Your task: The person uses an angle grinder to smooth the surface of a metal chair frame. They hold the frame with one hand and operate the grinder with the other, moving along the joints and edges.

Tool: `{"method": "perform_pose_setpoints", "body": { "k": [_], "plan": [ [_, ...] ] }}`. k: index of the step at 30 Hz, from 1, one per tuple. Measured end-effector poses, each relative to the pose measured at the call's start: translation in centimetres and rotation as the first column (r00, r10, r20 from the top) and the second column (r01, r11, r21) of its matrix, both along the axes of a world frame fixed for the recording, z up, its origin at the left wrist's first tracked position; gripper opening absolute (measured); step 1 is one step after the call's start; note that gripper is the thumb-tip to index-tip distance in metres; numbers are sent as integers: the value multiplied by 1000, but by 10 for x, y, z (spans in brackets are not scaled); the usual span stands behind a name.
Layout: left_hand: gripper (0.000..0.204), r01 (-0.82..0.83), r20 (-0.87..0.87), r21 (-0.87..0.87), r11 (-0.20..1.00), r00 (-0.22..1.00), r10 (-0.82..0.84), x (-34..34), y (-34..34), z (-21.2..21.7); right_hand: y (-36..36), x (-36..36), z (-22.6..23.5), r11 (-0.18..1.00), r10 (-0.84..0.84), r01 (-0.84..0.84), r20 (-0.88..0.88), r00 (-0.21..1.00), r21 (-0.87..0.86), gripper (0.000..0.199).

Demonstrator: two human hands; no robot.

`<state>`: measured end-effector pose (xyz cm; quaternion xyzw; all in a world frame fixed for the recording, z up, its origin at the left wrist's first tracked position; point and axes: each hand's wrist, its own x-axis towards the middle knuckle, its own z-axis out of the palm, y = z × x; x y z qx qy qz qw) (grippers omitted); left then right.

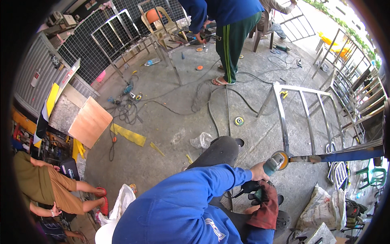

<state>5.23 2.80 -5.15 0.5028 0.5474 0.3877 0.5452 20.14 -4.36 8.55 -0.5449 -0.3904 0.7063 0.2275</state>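
My bare left hand grips the front body of a teal angle grinder. Behind it, my right hand, in a dark red work glove, is closed around the grinder's rear part; its fingers are partly hidden. The orange-yellow disc meets or nearly meets the lower corner of a shiny metal frame. This frame has several cross bars and stands on the floor to the right. My blue sleeves and a bent dark knee surround the tool.
Cables cross the concrete around a loose disc. A person in green trousers bends over ahead; another stands at left. A plywood board, a plastic bag, a white sack and more metal frames lie around.
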Motion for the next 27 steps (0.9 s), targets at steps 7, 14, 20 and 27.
{"method": "perform_pose_setpoints", "body": {
  "k": [7,14,20,27],
  "plan": [
    [63,51,73,42,998,996,-54,2,3,-8,-20,-2,20,934,28,-34,22,999,355,37],
    [36,97,293,-168,981,955,-45,-3,-7,-11,35,13,-60,971,67,-21,186,980,-239,35],
    [43,80,108,-97,992,992,-70,-8,-10,-4,33,17,-39,927,62,-50,20,998,-373,34],
    [44,89,159,-71,993,984,-77,-5,-9,-8,39,14,-27,958,38,-25,42,998,-286,35]
  ]
}}
